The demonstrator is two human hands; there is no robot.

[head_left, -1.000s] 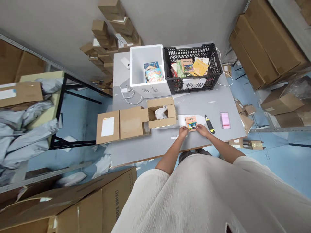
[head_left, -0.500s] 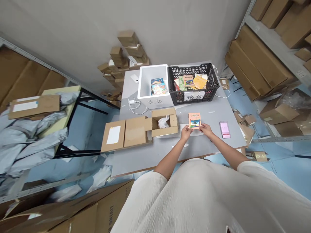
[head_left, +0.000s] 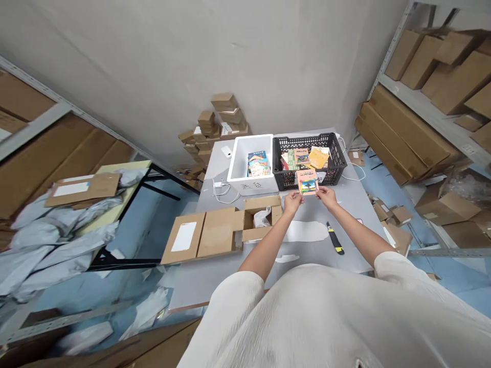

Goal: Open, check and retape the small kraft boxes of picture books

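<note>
Both of my hands hold a small orange-pink book (head_left: 307, 181) up above the grey table (head_left: 238, 266). My left hand (head_left: 293, 202) pinches its lower left corner and my right hand (head_left: 327, 196) pinches its lower right corner. The book hangs in front of a black plastic crate (head_left: 337, 164) that holds several books. Left of the crate stands a white foam box (head_left: 238, 168) with colourful books inside. An opened cardboard box (head_left: 251, 232) with a white plastic bag in it lies left of my left hand.
A yellow-and-black utility knife (head_left: 335, 238) and a white sheet (head_left: 307, 231) lie on the table under my arms. A white charger with its cable (head_left: 219, 187) sits by the foam box. Stacked cartons fill shelves at right and left. Grey mailer bags (head_left: 46, 245) pile at left.
Both hands have lifted the book off the table and carried it away from me, up toward the black crate. The camera tilted upward, showing more wall.
</note>
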